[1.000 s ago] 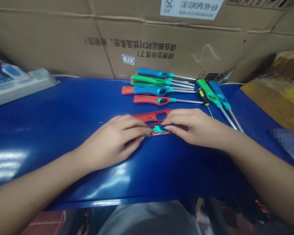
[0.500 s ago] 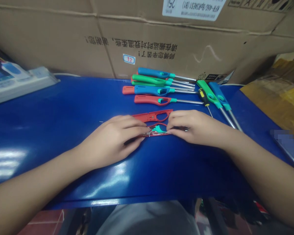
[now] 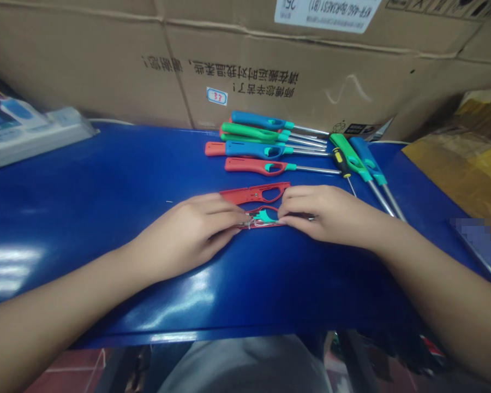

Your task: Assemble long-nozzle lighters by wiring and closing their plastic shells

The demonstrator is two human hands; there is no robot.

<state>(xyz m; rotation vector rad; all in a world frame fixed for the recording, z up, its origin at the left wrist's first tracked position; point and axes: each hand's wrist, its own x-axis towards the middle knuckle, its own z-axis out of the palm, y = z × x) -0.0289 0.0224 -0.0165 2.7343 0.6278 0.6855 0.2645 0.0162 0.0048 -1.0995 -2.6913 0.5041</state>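
Note:
An opened red lighter half-shell [image 3: 265, 225] lies between my hands, with a turquoise trigger [image 3: 264, 217], thin white wire and small metal parts inside it. My left hand [image 3: 200, 224] is closed over its left end, fingertips pressed on the parts beside the trigger. At the right end my right hand [image 3: 311, 210] pinches the shell near the trigger, and part of a metal tube shows under its fingers. Just behind lies the other red half-shell [image 3: 251, 195], its inner side up. My fingers hide both ends of the lighter being worked on.
Several long-nosed lighters [image 3: 257, 166] in red, blue and green lie at the back, with a black and yellow screwdriver [image 3: 341, 162] beside them. A cardboard box [image 3: 118, 65] stands behind the blue table [image 3: 106, 164]. A power strip [image 3: 65, 134] is at the left.
Both hands stay almost where they were on the red lighter. The left fingers have drawn slightly closer together; the view has shifted a little.

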